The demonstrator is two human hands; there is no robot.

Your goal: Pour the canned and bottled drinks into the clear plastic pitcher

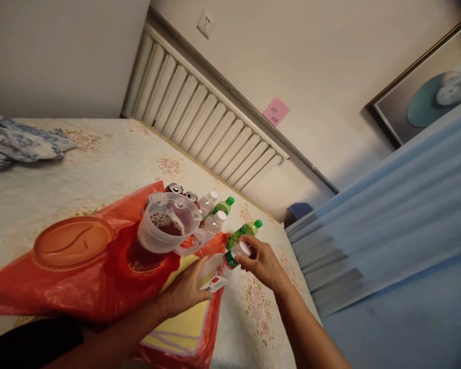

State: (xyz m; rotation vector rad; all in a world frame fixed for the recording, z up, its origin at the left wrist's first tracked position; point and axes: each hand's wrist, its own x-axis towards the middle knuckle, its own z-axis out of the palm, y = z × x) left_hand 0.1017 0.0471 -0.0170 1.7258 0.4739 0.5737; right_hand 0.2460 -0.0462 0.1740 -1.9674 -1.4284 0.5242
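Observation:
A clear plastic bottle (pixel 212 266) with a white cap and a green band near its neck is tilted between my hands. My left hand (pixel 186 289) is closed around the body, beside a white label with a red mark. With thumb and fingers, my right hand (pixel 263 261) grips the bottle's white cap (pixel 243 249). It cannot be made out whether the cap is loose. Just beyond my left hand stands a translucent pitcher (pixel 167 241) holding dark brown, foamy liquid. A green-capped bottle (pixel 241 233) is right behind my right hand.
Two dark cans (pixel 174 188) and several small bottles (pixel 214 221) stand behind the pitcher. An orange lid (pixel 74 241) lies left on a red plastic bag (pixel 80 287), with a yellow sheet (pixel 180 328) nearer me. A radiator (pixel 207 113) borders the table; a blue curtain (pixel 388 230) hangs right.

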